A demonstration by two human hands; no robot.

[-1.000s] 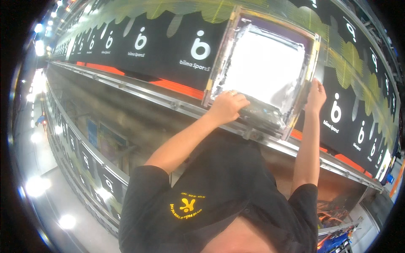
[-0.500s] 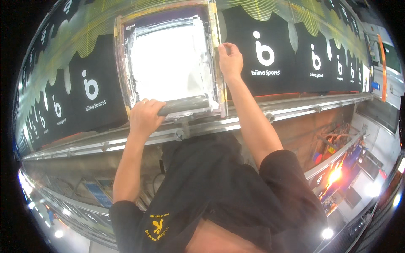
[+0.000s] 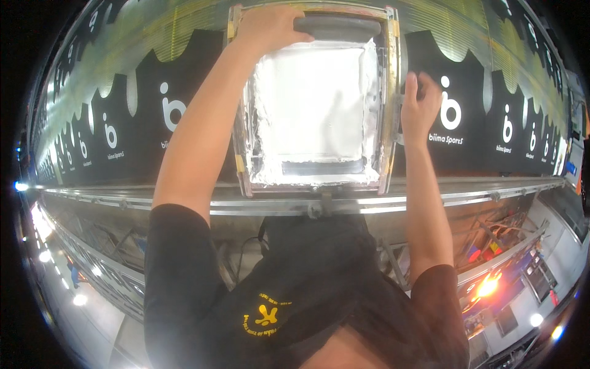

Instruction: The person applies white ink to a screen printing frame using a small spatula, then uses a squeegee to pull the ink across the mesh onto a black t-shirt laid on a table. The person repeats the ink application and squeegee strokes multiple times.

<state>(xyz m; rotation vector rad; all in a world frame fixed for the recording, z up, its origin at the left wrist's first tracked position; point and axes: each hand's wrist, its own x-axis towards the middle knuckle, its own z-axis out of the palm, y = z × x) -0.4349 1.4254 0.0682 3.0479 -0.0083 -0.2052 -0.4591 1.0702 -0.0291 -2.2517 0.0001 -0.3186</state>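
- Since half a second ago the left hand [image 3: 270, 27] has slid the grey squeegee [image 3: 337, 27] from the near end of the screen frame [image 3: 390, 123] up to its far end.
- Fingers of that hand are wrapped tight round the squeegee's handle, at the frame's top edge.
- Right hand [image 3: 420, 104] presses against the frame's right rail, fingers curled on it.
- White-coated mesh [image 3: 310, 111] fills the frame, which lies over a long table [image 3: 153, 203] lined with black garments [image 3: 172, 111].

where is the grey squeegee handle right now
In the head view the grey squeegee handle lies across the far end of the metal-framed printing screen, top centre, gripped by the left hand; the right hand holds the frame's right edge.
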